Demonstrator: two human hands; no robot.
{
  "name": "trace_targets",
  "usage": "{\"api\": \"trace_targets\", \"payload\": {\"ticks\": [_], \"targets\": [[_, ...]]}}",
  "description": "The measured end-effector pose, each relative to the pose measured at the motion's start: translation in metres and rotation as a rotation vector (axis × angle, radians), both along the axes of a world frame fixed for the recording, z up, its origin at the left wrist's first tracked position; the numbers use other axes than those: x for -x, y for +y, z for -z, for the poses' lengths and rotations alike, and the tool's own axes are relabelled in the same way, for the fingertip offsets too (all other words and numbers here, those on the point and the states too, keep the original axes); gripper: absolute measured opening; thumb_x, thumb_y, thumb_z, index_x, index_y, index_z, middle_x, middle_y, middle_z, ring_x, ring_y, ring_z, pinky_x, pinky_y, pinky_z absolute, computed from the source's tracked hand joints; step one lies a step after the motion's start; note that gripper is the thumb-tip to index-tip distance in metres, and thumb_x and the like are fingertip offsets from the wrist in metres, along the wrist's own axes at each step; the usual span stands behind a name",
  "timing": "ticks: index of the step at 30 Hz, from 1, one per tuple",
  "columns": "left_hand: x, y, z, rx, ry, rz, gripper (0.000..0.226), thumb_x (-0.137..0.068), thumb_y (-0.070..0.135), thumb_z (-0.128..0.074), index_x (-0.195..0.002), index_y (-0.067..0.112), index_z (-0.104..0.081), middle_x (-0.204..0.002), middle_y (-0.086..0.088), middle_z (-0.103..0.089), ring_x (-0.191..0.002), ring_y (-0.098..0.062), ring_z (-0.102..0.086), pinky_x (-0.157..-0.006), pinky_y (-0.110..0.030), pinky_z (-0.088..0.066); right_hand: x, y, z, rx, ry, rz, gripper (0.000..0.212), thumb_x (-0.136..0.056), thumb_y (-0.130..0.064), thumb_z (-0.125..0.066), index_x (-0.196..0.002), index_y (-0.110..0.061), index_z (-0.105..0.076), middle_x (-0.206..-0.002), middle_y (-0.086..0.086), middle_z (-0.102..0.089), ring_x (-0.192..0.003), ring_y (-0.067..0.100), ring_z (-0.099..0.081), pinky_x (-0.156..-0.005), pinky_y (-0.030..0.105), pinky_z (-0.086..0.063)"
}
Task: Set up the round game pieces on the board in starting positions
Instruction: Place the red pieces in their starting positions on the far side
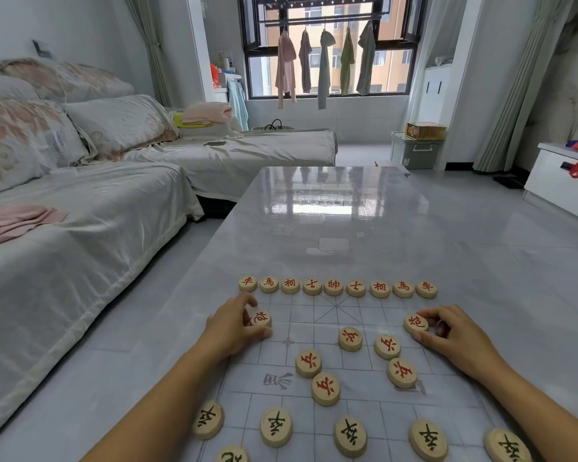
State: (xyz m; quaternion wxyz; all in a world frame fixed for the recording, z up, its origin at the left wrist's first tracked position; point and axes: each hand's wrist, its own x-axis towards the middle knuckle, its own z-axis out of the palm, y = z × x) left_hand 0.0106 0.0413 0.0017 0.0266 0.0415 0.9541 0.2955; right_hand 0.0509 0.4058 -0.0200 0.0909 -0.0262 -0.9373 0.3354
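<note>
A thin translucent game board (314,315) with a printed grid lies on the glossy table. Several round wooden pieces with red characters stand in a row (333,287) along its far edge. My left hand (231,328) grips a red-marked piece (260,318) on the board's left side. My right hand (454,335) grips another red-marked piece (415,323) on the right side. Several red-marked pieces (325,388) lie scattered mid-board. Black-marked pieces (350,435) form a row nearer to me.
The grey table (341,211) stretches away beyond the board. A covered sofa (80,211) runs along the left. A white cabinet (561,185) stands at the right, and a window with hanging clothes is at the back.
</note>
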Motion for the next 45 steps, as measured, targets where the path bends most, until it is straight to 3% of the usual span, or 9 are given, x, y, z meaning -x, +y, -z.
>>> {"api": "trace_targets", "payload": {"ticks": [2, 4, 8, 11, 17, 27, 40, 45], "targets": [[0.003, -0.007, -0.006, 0.039, -0.074, 0.127, 0.051, -0.083, 0.030, -0.066, -0.128, 0.033, -0.043, -0.098, 0.002, -0.047, -0.085, -0.013, -0.047, -0.088, -0.032, -0.044, 0.000, 0.000, 0.000, 0.000, 0.000, -0.001, 0.033, -0.076, -0.028, -0.072, -0.106, -0.022, -0.060, -0.089, -0.013, -0.049, -0.074, 0.008, -0.051, -0.058, 0.018, -0.036], [0.006, -0.012, -0.010, 0.086, -0.124, 0.215, 0.045, -0.088, 0.025, -0.060, -0.129, 0.035, -0.045, -0.101, 0.002, -0.047, -0.087, -0.012, -0.047, -0.086, -0.027, -0.043, 0.000, 0.000, 0.000, -0.001, -0.001, 0.000, 0.033, -0.076, -0.028, -0.072, -0.106, -0.022, -0.060, -0.089, -0.012, -0.050, -0.074, 0.008, -0.051, -0.059, 0.018, -0.036], [0.009, -0.004, -0.005, 0.005, -0.070, 0.086, 0.034, -0.082, 0.029, -0.067, -0.113, 0.024, -0.054, -0.079, 0.007, -0.052, -0.071, -0.009, -0.047, -0.068, -0.023, -0.040, -0.001, -0.001, -0.001, -0.002, 0.003, 0.002, 0.033, -0.076, -0.027, -0.072, -0.106, -0.021, -0.060, -0.088, -0.013, -0.049, -0.074, 0.007, -0.051, -0.058, 0.017, -0.034], [0.008, 0.001, 0.001, -0.013, -0.026, -0.026, 0.039, -0.073, 0.037, -0.075, -0.099, 0.024, -0.049, -0.077, 0.008, -0.052, -0.069, -0.009, -0.046, -0.065, -0.027, -0.037, -0.001, -0.001, 0.000, -0.005, 0.005, 0.003, 0.034, -0.076, -0.028, -0.072, -0.107, -0.021, -0.060, -0.088, -0.013, -0.049, -0.075, 0.008, -0.051, -0.058, 0.017, -0.035], [0.009, -0.010, -0.001, -0.113, -0.119, 0.100, 0.045, -0.081, 0.021, -0.068, -0.123, 0.026, -0.052, -0.076, 0.006, -0.049, -0.072, -0.009, -0.046, -0.070, -0.022, -0.040, 0.000, -0.001, -0.001, -0.007, 0.007, 0.005, 0.033, -0.076, -0.028, -0.072, -0.107, -0.021, -0.061, -0.088, -0.012, -0.049, -0.075, 0.007, -0.051, -0.059, 0.018, -0.035], [0.010, -0.007, 0.004, -0.202, -0.107, 0.064, 0.039, -0.085, 0.019, -0.064, -0.122, 0.027, -0.055, -0.075, 0.003, -0.049, -0.073, -0.012, -0.047, -0.075, -0.028, -0.042, -0.001, -0.001, -0.001, -0.018, 0.014, -0.003, 0.034, -0.076, -0.028, -0.072, -0.107, -0.020, -0.061, -0.088, -0.013, -0.048, -0.075, 0.007, -0.051, -0.059, 0.017, -0.036], [0.014, -0.010, 0.003, -0.155, -0.155, 0.138, 0.041, -0.088, 0.016, -0.059, -0.127, 0.029, -0.052, -0.079, 0.003, -0.047, -0.075, -0.013, -0.044, -0.077, -0.028, -0.040, 0.000, -0.001, 0.000, -0.015, 0.020, -0.004, 0.036, -0.077, -0.026, -0.072, -0.110, -0.018, -0.061, -0.089, -0.010, -0.049, -0.075, 0.007, -0.051, -0.059, 0.016, -0.036], [0.014, -0.013, 0.003, -0.193, -0.170, 0.147, 0.054, -0.086, 0.017, -0.062, -0.133, 0.033, -0.043, -0.082, 0.001, -0.049, -0.076, -0.013, -0.046, -0.077, -0.024, -0.041, 0.000, -0.001, 0.000, -0.023, 0.020, -0.003, 0.037, -0.076, -0.027, -0.073, -0.111, -0.019, -0.060, -0.092, -0.008, -0.050, -0.075, 0.007, -0.050, -0.059, 0.016, -0.035]]}}
